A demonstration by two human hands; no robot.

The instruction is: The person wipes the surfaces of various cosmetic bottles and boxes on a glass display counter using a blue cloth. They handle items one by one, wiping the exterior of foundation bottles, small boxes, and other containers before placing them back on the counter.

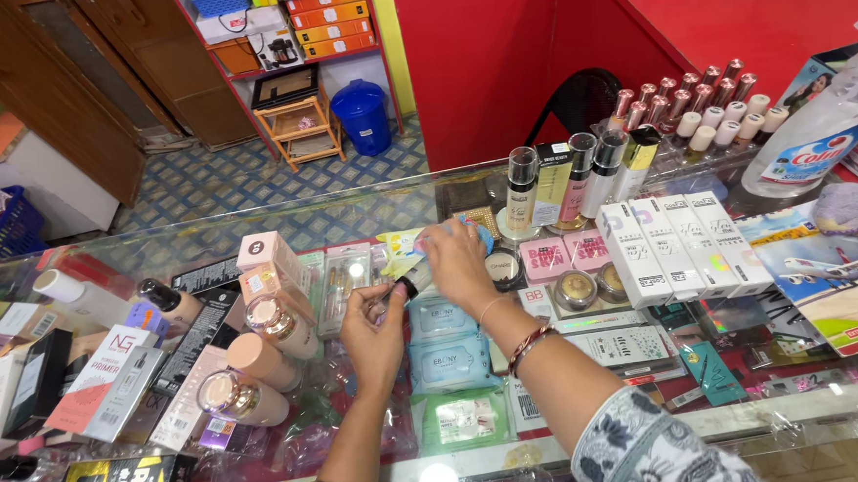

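1. Left hand [373, 334], centre frame: grip clamped around a small black-capped bottle [407, 279], held tilted above the glass tabletop [809, 402], likely steadied for wiping.
2. Right hand [457, 259]: grip closed on a light-blue cloth [475, 231], pressed at the bottle's upper end.
3. Just right: two pink boxes [565, 253], two gold round compacts [593, 286], grouped by kind.
4. Further right: four white cartons [685, 242] in a row, apparently displayed.
5. Upper centre: five tall bottles [574, 177] upright.
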